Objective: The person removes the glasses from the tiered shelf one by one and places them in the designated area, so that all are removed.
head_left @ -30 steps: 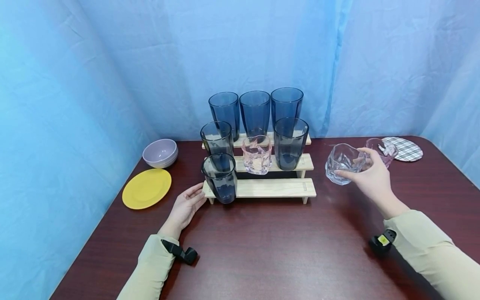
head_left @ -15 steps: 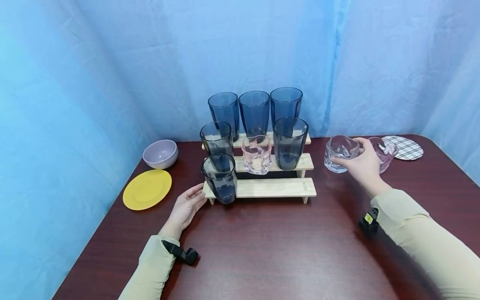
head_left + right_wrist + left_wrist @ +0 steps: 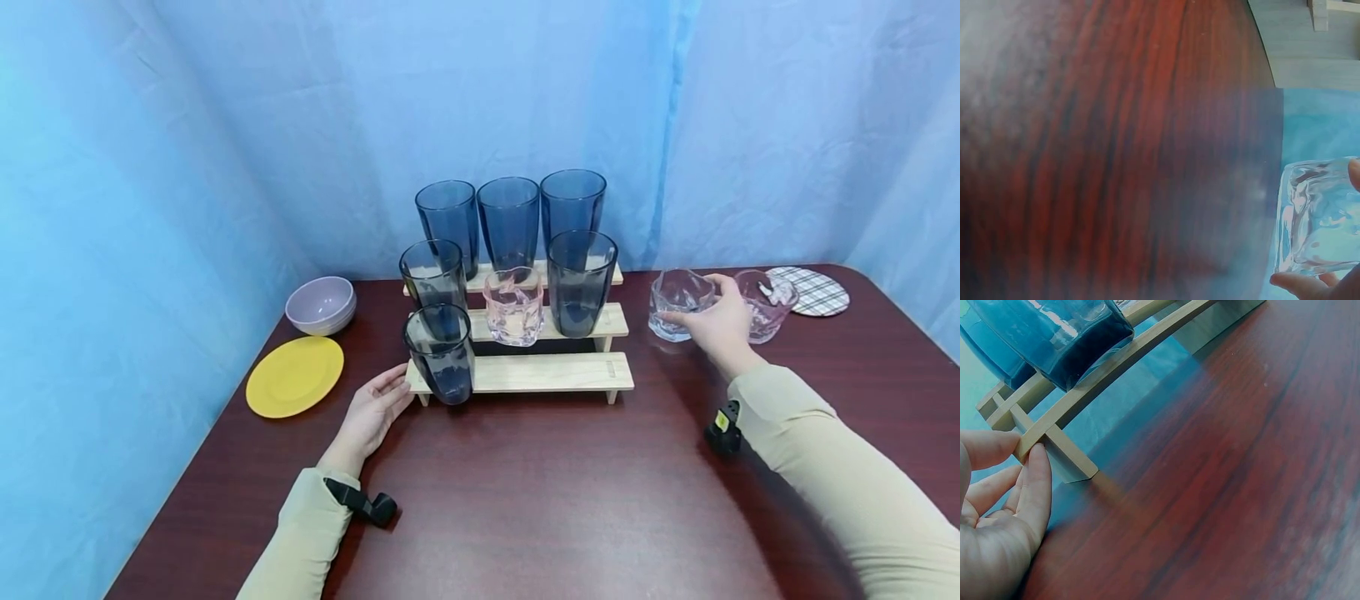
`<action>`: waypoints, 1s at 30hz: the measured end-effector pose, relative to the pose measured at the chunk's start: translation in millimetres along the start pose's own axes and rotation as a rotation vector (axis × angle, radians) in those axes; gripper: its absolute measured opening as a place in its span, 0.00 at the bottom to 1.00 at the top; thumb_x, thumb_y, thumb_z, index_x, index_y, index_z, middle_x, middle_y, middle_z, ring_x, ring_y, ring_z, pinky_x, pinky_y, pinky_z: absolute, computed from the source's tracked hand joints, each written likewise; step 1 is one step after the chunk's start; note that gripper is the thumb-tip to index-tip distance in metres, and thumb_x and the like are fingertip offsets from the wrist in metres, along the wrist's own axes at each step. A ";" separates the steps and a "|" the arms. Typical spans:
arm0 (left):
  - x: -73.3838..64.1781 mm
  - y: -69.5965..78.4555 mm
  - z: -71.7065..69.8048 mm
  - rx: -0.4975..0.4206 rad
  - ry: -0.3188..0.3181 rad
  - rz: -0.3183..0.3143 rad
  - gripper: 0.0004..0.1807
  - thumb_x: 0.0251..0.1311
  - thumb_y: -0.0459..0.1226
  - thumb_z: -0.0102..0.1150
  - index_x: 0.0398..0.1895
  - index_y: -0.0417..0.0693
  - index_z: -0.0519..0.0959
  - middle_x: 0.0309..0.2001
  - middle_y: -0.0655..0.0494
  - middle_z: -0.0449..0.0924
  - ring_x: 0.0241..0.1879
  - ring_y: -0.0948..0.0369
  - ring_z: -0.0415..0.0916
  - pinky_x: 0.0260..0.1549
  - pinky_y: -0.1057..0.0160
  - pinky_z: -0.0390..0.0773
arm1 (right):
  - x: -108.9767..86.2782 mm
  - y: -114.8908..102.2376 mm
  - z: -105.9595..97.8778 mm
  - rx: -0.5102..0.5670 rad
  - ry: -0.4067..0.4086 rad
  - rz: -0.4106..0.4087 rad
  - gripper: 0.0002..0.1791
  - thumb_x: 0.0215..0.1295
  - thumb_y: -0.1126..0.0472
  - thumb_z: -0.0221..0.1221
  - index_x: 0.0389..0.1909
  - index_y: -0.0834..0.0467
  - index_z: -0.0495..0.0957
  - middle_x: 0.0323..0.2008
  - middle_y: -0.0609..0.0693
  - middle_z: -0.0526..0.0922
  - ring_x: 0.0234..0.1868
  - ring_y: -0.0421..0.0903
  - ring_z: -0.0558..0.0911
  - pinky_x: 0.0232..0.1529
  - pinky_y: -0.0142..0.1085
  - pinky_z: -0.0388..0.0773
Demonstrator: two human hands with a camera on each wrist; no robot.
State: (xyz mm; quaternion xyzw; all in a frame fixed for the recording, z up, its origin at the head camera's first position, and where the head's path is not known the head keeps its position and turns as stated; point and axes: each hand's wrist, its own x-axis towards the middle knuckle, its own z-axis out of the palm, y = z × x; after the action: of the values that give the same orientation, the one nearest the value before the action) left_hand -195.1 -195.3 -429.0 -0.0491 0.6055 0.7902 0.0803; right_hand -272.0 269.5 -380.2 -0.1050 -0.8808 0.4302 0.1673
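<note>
My left hand (image 3: pixel 372 414) pinches the left end of the lowest step of a three-tier wooden rack (image 3: pixel 543 373); thumb and a fingertip meet the wood in the left wrist view. A tall smoky-blue glass (image 3: pixel 441 354) stands on that step, just beside the hand. To the right of the rack, my right hand (image 3: pixel 722 325) grips a clear, wavy-sided tumbler (image 3: pixel 670 304) low over the table. In the right wrist view the clear tumbler (image 3: pixel 1322 219) shows its squarish base, with fingers at its side. A pink-tinted tumbler (image 3: pixel 761 312) stands directly behind this hand, partly covered by it.
Several blue glasses (image 3: pixel 510 221) fill the top step. On the middle step, a pink tumbler (image 3: pixel 514 312) sits between two dark glasses. A lilac bowl (image 3: pixel 321 304) and yellow plate (image 3: pixel 294 379) lie at left; a checked round mat (image 3: pixel 817 293) lies at back right.
My right hand has carried the clear tumbler slightly back and left, and the tumbler now stands more upright. The left hand has stayed at the rack's end.
</note>
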 end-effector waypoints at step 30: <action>-1.2 0.0 -0.1 0.027 -0.012 -0.008 0.27 0.68 0.26 0.41 0.70 0.34 0.54 0.42 0.62 0.74 0.42 0.70 0.75 0.46 0.73 0.76 | 5.7 11.6 -5.6 -0.075 -0.083 0.020 0.51 0.49 0.55 0.71 0.67 0.70 0.52 0.56 0.72 0.65 0.54 0.65 0.66 0.59 0.56 0.62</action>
State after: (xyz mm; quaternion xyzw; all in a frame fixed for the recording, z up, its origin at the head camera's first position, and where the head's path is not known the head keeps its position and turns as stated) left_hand -193.9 -195.5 -428.8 -0.0458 0.6153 0.7821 0.0879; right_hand -274.7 282.5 -385.1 -0.1022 -0.9015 0.4024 0.1223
